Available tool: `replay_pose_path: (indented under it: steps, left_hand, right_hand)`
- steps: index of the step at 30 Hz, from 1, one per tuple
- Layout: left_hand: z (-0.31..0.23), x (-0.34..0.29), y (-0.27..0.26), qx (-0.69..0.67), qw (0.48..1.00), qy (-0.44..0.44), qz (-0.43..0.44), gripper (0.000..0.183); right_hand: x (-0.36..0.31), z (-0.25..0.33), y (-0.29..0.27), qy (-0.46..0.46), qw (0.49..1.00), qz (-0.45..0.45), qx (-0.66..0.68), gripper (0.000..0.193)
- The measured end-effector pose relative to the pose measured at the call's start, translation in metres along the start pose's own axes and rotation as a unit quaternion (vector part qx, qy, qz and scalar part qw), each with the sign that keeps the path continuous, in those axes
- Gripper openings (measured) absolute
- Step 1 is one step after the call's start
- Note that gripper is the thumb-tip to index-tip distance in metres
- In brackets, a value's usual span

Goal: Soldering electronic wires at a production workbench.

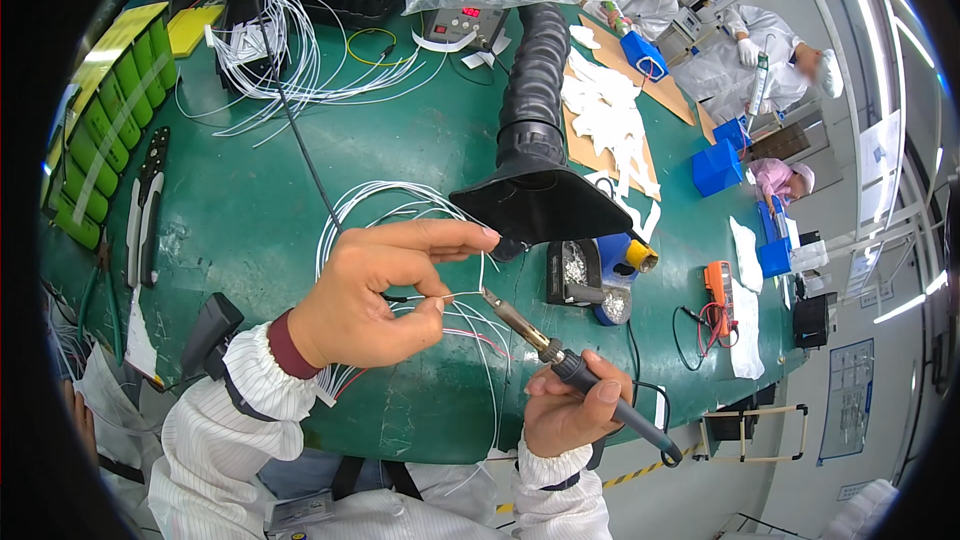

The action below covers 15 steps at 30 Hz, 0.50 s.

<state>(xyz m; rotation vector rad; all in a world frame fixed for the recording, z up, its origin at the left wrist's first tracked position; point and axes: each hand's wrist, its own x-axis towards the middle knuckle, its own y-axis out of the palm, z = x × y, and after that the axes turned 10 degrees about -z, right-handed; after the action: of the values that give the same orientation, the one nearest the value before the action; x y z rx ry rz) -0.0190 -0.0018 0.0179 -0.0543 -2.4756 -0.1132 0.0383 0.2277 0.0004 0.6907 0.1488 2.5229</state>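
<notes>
My right hand [577, 402] grips a soldering iron [590, 380] by its dark handle, its metal tip pointing up and left. My left hand [370, 292] is closed in a pinch on a thin wire [462, 294] that runs out from between the fingers to the iron's tip. Close to the extended index fingertip, a short white wire end [482, 268] meets that same spot. Whether the tip touches both is too small to tell. Beneath the left hand lies a loose coil of white wires [345, 210] on the green table [420, 430].
A black fume-extractor hose [535, 80] with a wide hood [540, 202] hangs just beyond my hands. A soldering stand [573, 275], a multimeter [719, 285], a bundle of white wires [270, 40] and green battery packs [110, 130] surround the work. Co-workers [755, 60] sit farther off.
</notes>
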Motion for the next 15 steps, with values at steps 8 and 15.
replay_pose_path:
  steps: [8,15]
  left_hand:
    - [0.0007,0.0001,0.0008,-0.006,1.000,-0.001,-0.001,0.008]
    - [0.0007,0.0002,0.0005,-0.004,1.000,0.001,0.001,0.009]
  right_hand:
    - [-0.0008,0.0018,-0.0095,0.061,0.992,0.017,0.110,0.041]
    - [-0.0006,0.0035,-0.0095,0.065,0.993,0.022,0.100,0.042]
